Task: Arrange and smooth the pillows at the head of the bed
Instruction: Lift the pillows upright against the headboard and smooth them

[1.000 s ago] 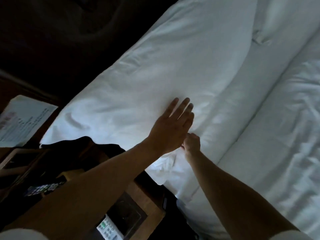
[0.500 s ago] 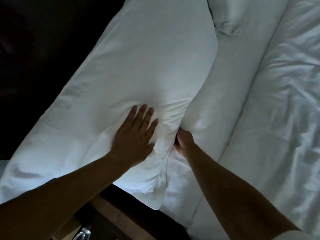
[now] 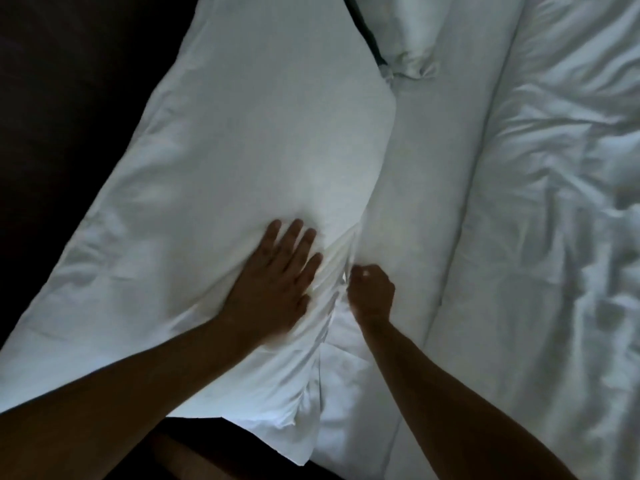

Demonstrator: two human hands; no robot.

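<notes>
Dim, bluish light falls on the white bedding [image 3: 519, 202], the left edge is black, and detail is soft.

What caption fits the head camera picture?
Flat left hand presses the big white fabric pillow; closed right hand pinches its edge.

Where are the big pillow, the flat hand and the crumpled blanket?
big pillow [image 3: 249, 140], head view, smooth middle.
left hand [image 3: 273, 285], head view, back of the hand.
crumpled blanket [image 3: 561, 237], head view, wrinkled middle.
</notes>
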